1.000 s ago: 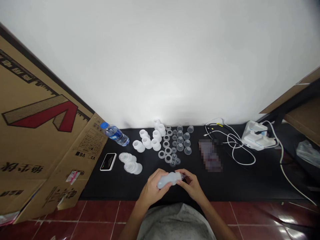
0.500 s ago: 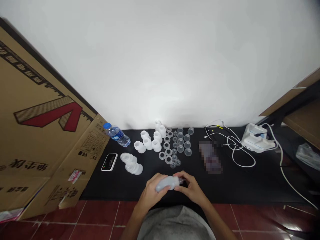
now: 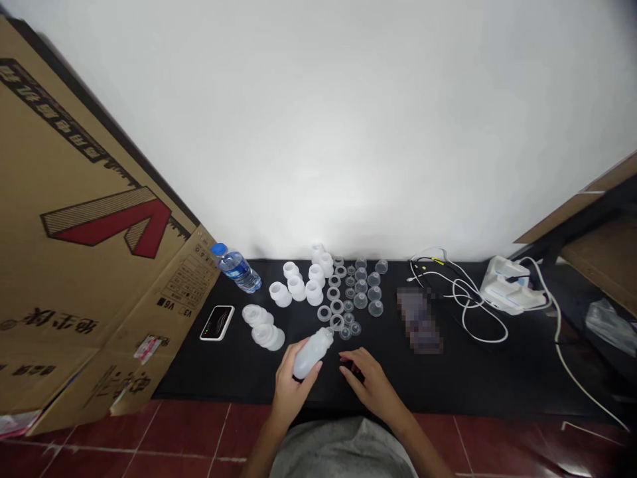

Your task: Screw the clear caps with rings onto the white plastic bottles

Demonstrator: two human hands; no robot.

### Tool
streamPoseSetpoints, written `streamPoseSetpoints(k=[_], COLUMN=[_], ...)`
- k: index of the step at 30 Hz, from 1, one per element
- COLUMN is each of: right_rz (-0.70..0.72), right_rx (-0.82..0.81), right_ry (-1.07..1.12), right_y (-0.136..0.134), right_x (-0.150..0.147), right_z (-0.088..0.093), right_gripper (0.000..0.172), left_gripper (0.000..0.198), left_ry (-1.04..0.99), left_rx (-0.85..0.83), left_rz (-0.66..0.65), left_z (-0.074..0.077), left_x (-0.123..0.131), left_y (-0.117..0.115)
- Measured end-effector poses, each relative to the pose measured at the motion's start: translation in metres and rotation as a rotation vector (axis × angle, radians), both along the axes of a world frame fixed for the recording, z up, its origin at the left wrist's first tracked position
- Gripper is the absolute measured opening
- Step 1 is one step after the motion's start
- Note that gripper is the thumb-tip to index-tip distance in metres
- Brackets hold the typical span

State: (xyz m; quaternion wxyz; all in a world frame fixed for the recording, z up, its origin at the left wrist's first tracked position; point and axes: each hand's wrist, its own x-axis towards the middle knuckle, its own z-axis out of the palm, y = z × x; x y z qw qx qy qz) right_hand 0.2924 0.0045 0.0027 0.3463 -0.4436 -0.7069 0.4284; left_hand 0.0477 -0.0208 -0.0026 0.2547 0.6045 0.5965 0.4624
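A: What lies along the left of the black mat (image 3: pixel 478 378)?

B: A big cardboard box (image 3: pixel 89 265) leans over its left edge. A water bottle (image 3: pixel 236 267) lies on its side at the far left corner. A white-edged phone (image 3: pixel 217 322) sits just in front of it, and a pile of white domed lids (image 3: pixel 263 326) lies beside the phone.

A: And in the middle?

B: Small white bottles (image 3: pixel 301 282) stand in a cluster near the far edge. To their right come rows of clear rings (image 3: pixel 334 299), then clear caps (image 3: pixel 365 289). The nearest rings lie just beyond the hands.

A: What is each hand doing?

B: The left hand (image 3: pixel 290 388) is closed around a frosted white bottle (image 3: pixel 311 352). It grips the lower body, so the neck tilts up and away toward the rings. This is near the mat's front edge, about the middle. The right hand (image 3: pixel 368 382) is just to the right of that bottle and apart from it. It is loosely open, with its fingertips down on the mat. Nothing can be made out in its grasp.

A: And further right?

B: A blurred dark item (image 3: pixel 419 320), then looped white cables (image 3: pixel 458 289). A white charger block (image 3: pixel 510 285) sits near the far right corner.
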Motion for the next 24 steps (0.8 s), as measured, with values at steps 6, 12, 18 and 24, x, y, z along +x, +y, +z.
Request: streamPoseSetpoints(k=[6, 12, 18, 24], right_rz=[-0.211, -0.603, -0.494, -0.514], right_rx=[0.046, 0.26, 0.352, 0.38], right_ry=[0.007, -0.097, -0.213, -0.179], right_y=[0.026, 0.061, 0.075, 0.051], right_x=[0.012, 0.037, 0.041, 0.021], right_z=[-0.009, -0.013, -0.014, -0.015], right_gripper=[0.028, 0.032, 0.046, 0.026], left_gripper=[0.04, 0.04, 0.03, 0.027], left_ry=[-0.013, -0.03, -0.036, -0.014], left_rx=[0.004, -0.045, 0.017, 0.026], left_rz=[-0.028, 0.021, -0.052, -0.019], left_z=[-0.002, -0.004, 0.003, -0.002], left_x=[0.0, 0.0, 0.002, 0.001], left_y=[0.0, -0.001, 0.001, 0.001])
